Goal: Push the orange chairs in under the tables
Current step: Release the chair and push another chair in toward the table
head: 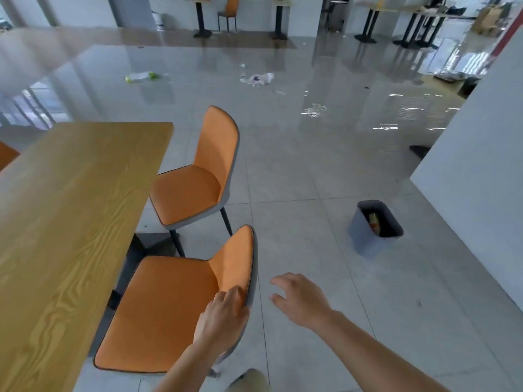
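Two orange chairs stand along the right side of a long wooden table [70,210]. The near chair [167,306] has its seat pulled out from the table edge, backrest to the right. My left hand [223,321] grips the near end of that backrest, fingers curled over its top edge. My right hand [300,299] hovers open just right of the backrest, not touching it. The far chair [198,176] also stands out from the table, its seat only slightly under the edge.
A grey waste bin [373,227] with rubbish inside stands on the tiled floor to the right. A white wall [481,176] closes the right side. A bottle [141,77] and a plastic bag [257,79] lie on the floor farther off. Another orange chair [5,154] shows at the table's left.
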The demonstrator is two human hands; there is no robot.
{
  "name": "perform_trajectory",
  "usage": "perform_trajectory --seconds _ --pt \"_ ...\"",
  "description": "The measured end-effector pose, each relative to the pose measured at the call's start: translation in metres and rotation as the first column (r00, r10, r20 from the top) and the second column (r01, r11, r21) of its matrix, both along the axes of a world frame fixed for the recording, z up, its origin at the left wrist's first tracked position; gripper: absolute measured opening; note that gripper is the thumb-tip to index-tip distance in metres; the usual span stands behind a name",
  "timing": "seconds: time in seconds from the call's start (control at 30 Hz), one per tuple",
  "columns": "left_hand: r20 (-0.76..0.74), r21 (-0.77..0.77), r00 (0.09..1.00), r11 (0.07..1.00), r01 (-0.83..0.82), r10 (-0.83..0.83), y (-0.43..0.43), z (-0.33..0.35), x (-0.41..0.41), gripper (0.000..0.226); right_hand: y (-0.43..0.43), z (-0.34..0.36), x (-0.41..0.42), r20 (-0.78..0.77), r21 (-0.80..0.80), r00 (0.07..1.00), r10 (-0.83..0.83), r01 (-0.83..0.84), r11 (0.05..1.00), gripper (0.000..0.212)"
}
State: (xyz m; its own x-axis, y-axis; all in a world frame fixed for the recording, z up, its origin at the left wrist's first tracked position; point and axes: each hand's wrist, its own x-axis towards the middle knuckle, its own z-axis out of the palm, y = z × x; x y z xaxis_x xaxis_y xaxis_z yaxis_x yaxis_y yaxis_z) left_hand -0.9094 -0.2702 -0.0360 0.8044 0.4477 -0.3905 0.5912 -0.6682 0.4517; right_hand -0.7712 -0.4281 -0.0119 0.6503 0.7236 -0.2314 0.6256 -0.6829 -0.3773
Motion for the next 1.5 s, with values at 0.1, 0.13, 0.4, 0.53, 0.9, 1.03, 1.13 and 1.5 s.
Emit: perform_trajectory --seconds 0.1,0.13,0.4,0.53,0.9,1.03,1.13,1.5 --pt "-0.007 -0.026 0.994 0.994 -0.110 0.110 -0.009 -0.009 0.011 0.040 0.017 0.002 0.026 0.005 0.030 0.992 0.123 -0.123 0.992 0.040" --pt "-0.005 -0.040 0.989 0.988 -0.149 0.149 -0.010 -0.013 0.016 0.045 0.025 0.002 0.035 0.011 0.043 0.987 0.161 -0.161 0.986 0.040" --pt "0.056 -0.143 0.926 0.921 -0.362 0.372 0.002 -0.039 0.042 0.062 0.102 -0.006 0.092 0.104 0.075 0.902 0.420 -0.428 0.901 0.038" --pt "0.033 -0.173 0.908 0.897 -0.407 0.418 -0.002 -0.042 0.049 0.059 0.127 -0.007 0.107 0.124 0.010 0.829 0.545 -0.551 0.835 0.042" --pt "-0.065 -0.185 0.775 0.755 -0.629 0.629 -0.016 -0.045 0.052 0.070 0.170 -0.033 0.128 0.170 -0.128 0.478 0.862 -0.857 0.500 0.048" --pt "-0.043 0.017 0.628 0.629 -0.778 0.777 -0.036 -0.045 0.055 0.079 0.176 -0.044 0.142 0.191 -0.033 0.390 0.901 -0.914 0.404 0.046" --pt "0.018 0.114 0.465 0.460 -0.881 0.885 -0.049 -0.044 0.062 0.081 0.180 -0.049 0.150 0.207 0.011 0.338 0.918 -0.939 0.344 0.049" --pt "-0.073 0.277 0.121 0.137 -0.951 0.990 -0.067 -0.023 0.101 0.050 0.190 -0.059 0.163 0.238 -0.025 0.233 0.943 -0.969 0.245 0.060"
